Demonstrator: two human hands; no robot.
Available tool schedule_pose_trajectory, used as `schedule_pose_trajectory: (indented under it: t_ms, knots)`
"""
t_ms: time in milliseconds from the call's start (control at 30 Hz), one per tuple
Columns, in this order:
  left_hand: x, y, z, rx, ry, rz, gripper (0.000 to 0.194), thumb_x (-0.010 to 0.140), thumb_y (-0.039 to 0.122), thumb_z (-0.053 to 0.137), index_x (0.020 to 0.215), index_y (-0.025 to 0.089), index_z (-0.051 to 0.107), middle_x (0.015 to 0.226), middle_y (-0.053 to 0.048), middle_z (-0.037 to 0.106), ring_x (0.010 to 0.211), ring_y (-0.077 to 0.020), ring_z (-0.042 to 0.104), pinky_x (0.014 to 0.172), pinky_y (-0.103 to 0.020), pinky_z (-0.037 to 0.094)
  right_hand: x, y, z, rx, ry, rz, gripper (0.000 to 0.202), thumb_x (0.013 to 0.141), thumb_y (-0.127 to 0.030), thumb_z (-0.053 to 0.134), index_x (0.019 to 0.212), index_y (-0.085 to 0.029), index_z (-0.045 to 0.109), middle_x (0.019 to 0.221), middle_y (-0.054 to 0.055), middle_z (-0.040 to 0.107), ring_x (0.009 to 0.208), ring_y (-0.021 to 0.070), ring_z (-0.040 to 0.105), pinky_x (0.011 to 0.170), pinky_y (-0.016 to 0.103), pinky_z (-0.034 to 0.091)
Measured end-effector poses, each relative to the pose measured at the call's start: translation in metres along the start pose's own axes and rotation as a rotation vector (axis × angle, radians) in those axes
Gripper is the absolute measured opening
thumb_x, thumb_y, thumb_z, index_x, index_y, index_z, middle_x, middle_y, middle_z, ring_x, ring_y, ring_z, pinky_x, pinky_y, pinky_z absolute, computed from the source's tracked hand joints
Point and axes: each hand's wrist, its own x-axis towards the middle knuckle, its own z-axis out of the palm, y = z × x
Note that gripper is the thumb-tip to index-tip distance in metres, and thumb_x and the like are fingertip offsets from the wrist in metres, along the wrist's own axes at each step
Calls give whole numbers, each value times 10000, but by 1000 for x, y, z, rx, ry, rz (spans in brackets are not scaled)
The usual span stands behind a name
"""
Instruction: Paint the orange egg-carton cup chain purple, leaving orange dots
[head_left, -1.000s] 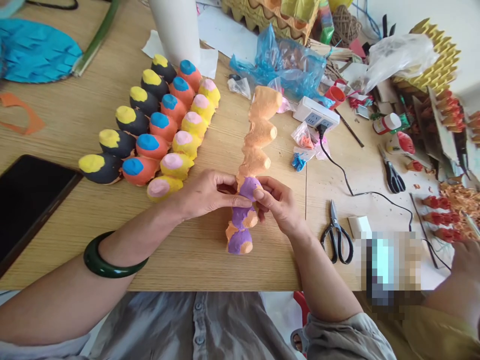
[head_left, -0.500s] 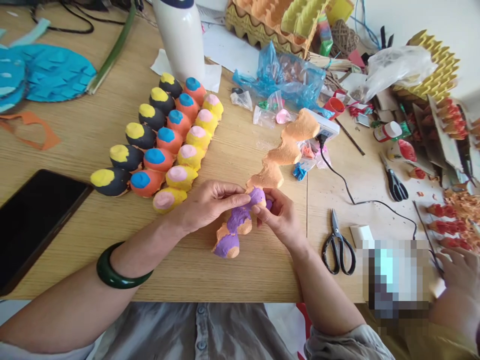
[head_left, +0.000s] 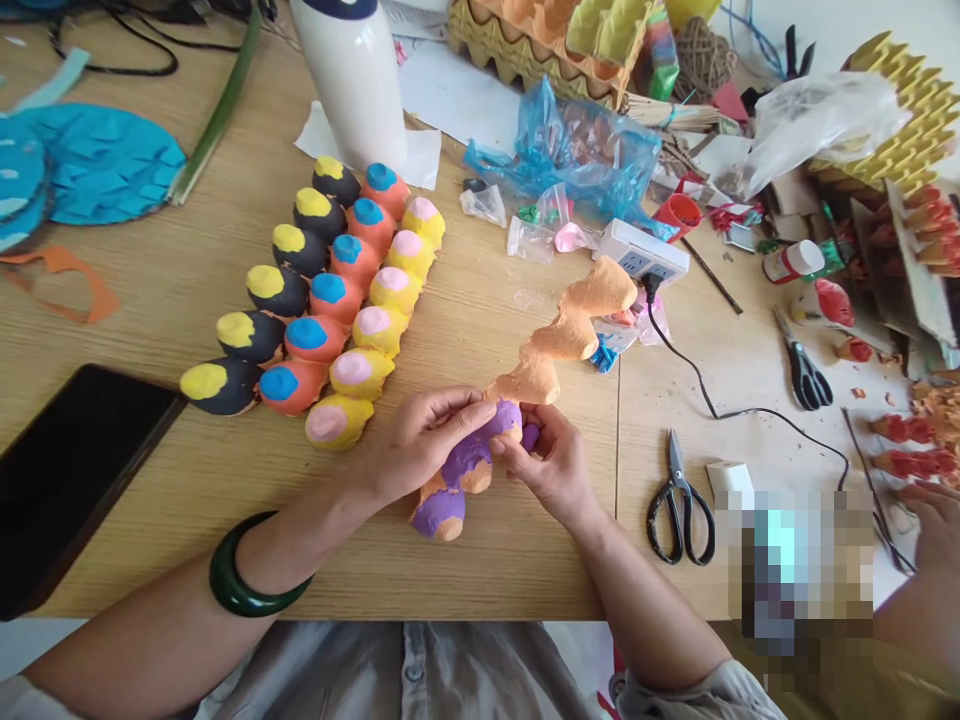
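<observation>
A bumpy strip [head_left: 536,375] of egg-carton cups slants across the middle, bare pale orange at its upper end and covered in purple clay at its lower cups. My left hand [head_left: 439,430] grips it from the left, thumb on the purple part. From the right, my right hand [head_left: 551,455] pinches a purple cup, and a lump of purple clay [head_left: 529,437] shows by its fingers. To the left stand three rows of painted cups: black with yellow tops [head_left: 251,335], orange with blue tops [head_left: 315,338], and yellow with pink tops [head_left: 375,328].
Black scissors [head_left: 680,500] and a power strip [head_left: 641,250] with a cable lie to the right. A dark tablet [head_left: 75,480] is at the left, a white bottle [head_left: 352,80] behind. Another person's hand [head_left: 930,535] is at the far right, beside a blurred patch.
The strip has tilted and shifted slightly down and left, with both hands still on it. The view has also shifted a little; more of the power strip shows.
</observation>
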Motion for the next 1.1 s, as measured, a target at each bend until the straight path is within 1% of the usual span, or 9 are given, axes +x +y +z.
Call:
schedule_pose_trajectory:
  t_ms: [100, 200, 367, 467, 567, 667, 833, 967, 1100]
  knots:
    - [1, -2, 2, -102, -40, -104, 558, 922, 694, 784, 697, 199, 660, 649, 9, 579, 601, -130, 463, 560, -276, 386, -3, 0, 2, -64, 12, -22, 569, 721, -626, 1026, 883, -227, 653, 727, -38, 584, 638, 125, 432, 543, 272, 368]
    - [2, -3, 3, -207, -63, -178, 497, 803, 621, 897, 683, 203, 655, 658, 13, 588, 594, -126, 469, 567, -276, 405, -5, 2, 5, -95, -11, -12, 570, 715, -606, 1038, 855, -230, 633, 704, -51, 559, 630, 120, 418, 547, 274, 348]
    - [7, -3, 0, -389, 8, -319, 469, 736, 586, 939, 706, 211, 660, 695, -8, 616, 615, -151, 538, 577, -297, 464, -1, -2, -2, 17, -78, -4, 592, 774, -641, 990, 1094, -219, 726, 745, -45, 581, 638, 130, 466, 547, 274, 385]
    - [9, -2, -4, -462, 7, -405, 450, 735, 596, 929, 775, 214, 693, 716, -15, 631, 582, -160, 555, 537, -323, 495, 4, -7, -11, 173, 7, -27, 507, 888, -605, 892, 1191, -232, 730, 855, -25, 604, 612, 119, 483, 487, 262, 427]
    - [9, -1, -7, -514, -11, -478, 395, 736, 555, 893, 771, 214, 695, 679, -14, 609, 551, -157, 552, 484, -316, 467, 9, -11, -17, 331, 120, -30, 349, 851, -404, 902, 1120, -238, 754, 960, 14, 646, 739, 148, 578, 510, 246, 515]
    - [8, -1, -7, -561, 0, -482, 350, 730, 510, 864, 707, 219, 670, 624, -10, 582, 577, -166, 577, 554, -337, 533, 12, -11, -18, 408, 127, -25, 319, 810, -320, 924, 1075, -240, 765, 995, 36, 702, 793, 164, 624, 517, 242, 548]
    - [7, 2, -4, -486, 9, -380, 414, 723, 566, 836, 627, 241, 598, 545, 16, 505, 507, -145, 480, 737, -441, 639, 10, -7, -16, 416, 27, 21, 409, 874, -533, 925, 1091, -233, 751, 895, 10, 733, 570, 111, 542, 446, 264, 532]
    - [6, 5, -2, -409, -58, -365, 434, 752, 572, 830, 646, 246, 562, 576, 7, 528, 544, -157, 522, 694, -415, 593, 9, -5, -14, 403, -33, 45, 443, 912, -631, 891, 1037, -234, 739, 737, -49, 646, 478, 90, 490, 444, 264, 523]
    - [4, 1, -2, -343, -71, -370, 382, 775, 541, 825, 724, 244, 591, 640, 16, 538, 572, -156, 524, 577, -339, 470, 10, -5, -12, 436, -57, 32, 467, 835, -578, 981, 1029, -241, 722, 746, -52, 651, 538, 113, 560, 471, 265, 557]
